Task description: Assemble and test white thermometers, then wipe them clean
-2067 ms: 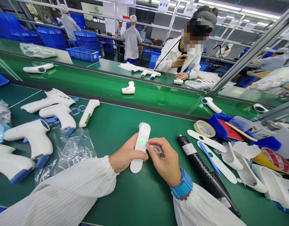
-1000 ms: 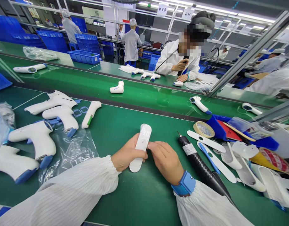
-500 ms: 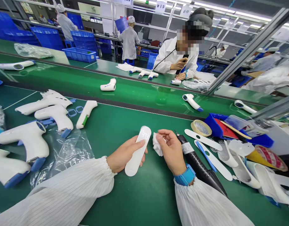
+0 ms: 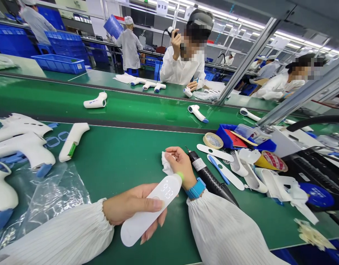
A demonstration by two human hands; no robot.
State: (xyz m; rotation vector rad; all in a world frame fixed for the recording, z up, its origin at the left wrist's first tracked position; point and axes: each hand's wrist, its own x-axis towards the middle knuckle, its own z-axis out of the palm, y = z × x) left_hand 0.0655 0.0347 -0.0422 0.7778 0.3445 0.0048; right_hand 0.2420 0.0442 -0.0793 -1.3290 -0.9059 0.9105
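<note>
My left hand (image 4: 143, 208) is closed around a flat white thermometer (image 4: 155, 206) with rounded ends, its thumb on the front face. Lit digits show near the far end, which is held against my right wrist, where a greenish glow falls on the skin. In my right hand (image 4: 181, 165) a crumpled white tissue (image 4: 167, 163) is pinched between the fingers. Just right of that hand lies a black electric screwdriver (image 4: 206, 175) with a white label. Left of both hands, a white thermometer body (image 4: 72, 141) lies with a green part exposed.
White gun-shaped thermometers (image 4: 23, 147) and a clear plastic bag (image 4: 59, 187) lie at left. At right are white shells (image 4: 252, 176), a tape roll (image 4: 213, 140) and a blue bin (image 4: 226, 136). Behind runs a green conveyor (image 4: 147, 110); a co-worker (image 4: 180, 62) sits beyond it.
My left hand has brought the thermometer closer and tilted its far end onto my right wrist. The view has turned right. The co-worker across has raised a device toward the head.
</note>
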